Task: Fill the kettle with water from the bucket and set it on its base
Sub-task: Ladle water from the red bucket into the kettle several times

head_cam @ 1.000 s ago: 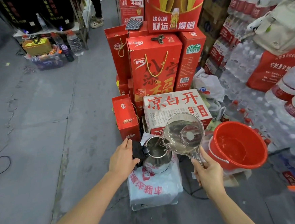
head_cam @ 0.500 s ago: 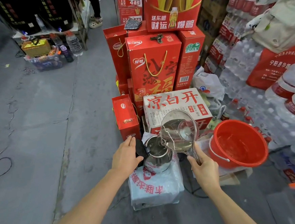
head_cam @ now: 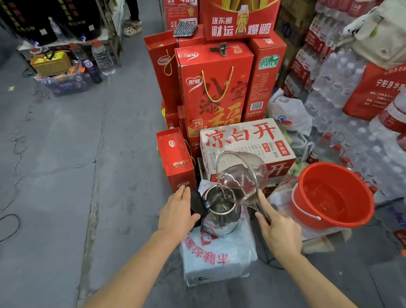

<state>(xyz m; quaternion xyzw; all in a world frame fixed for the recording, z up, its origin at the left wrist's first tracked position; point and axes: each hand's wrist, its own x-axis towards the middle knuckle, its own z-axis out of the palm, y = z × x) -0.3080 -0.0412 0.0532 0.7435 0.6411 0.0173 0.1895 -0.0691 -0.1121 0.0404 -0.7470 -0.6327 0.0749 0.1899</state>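
A steel kettle (head_cam: 220, 219) stands on a white wrapped pack (head_cam: 219, 257), its black lid (head_cam: 197, 203) flipped open to the left. My left hand (head_cam: 177, 213) grips the kettle's handle side by the lid. My right hand (head_cam: 277, 230) holds the handle of a clear plastic scoop (head_cam: 244, 177), tilted left over the kettle's mouth, with water running from its lip into the kettle. The red bucket (head_cam: 335, 216) stands to the right, a little water in its bottom. I cannot see the kettle's base.
Red gift boxes (head_cam: 216, 87) and a white carton (head_cam: 242, 138) stack right behind the kettle. Shrink-wrapped water bottles (head_cam: 337, 82) fill the right side. Grey concrete floor (head_cam: 64, 164) spreads to the left, with cables (head_cam: 1, 225) at its edge.
The scoop has tipped further left and lower over the kettle's mouth, and its water has shifted toward the lip. My left hand stays on the kettle.
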